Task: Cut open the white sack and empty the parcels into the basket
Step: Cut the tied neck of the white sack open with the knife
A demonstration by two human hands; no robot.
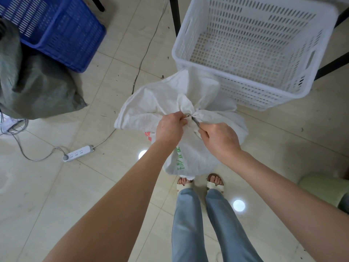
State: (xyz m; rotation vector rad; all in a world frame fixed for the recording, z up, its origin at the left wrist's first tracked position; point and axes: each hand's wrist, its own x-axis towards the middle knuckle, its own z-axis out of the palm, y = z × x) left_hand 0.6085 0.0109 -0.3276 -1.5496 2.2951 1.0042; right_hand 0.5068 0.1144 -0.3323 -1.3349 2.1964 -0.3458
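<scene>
A white woven sack point(156, 103) with green print stands on the floor in front of my feet, its neck gathered and tied. My left hand point(170, 127) pinches the tied neck. My right hand point(219, 138) holds a thin dark blade point(195, 121) whose tip touches the knot. The white perforated basket point(251, 91) stands just behind the sack, and I see nothing inside it. The parcels are hidden inside the sack.
A blue crate point(62, 29) stands at the back left with a grey-green sack point(34, 82) slumped in front of it. A white power strip point(78, 153) and its cables lie on the tiled floor to the left. Black table legs point(174, 16) flank the basket. A pale green stool point(324, 188) sits at right.
</scene>
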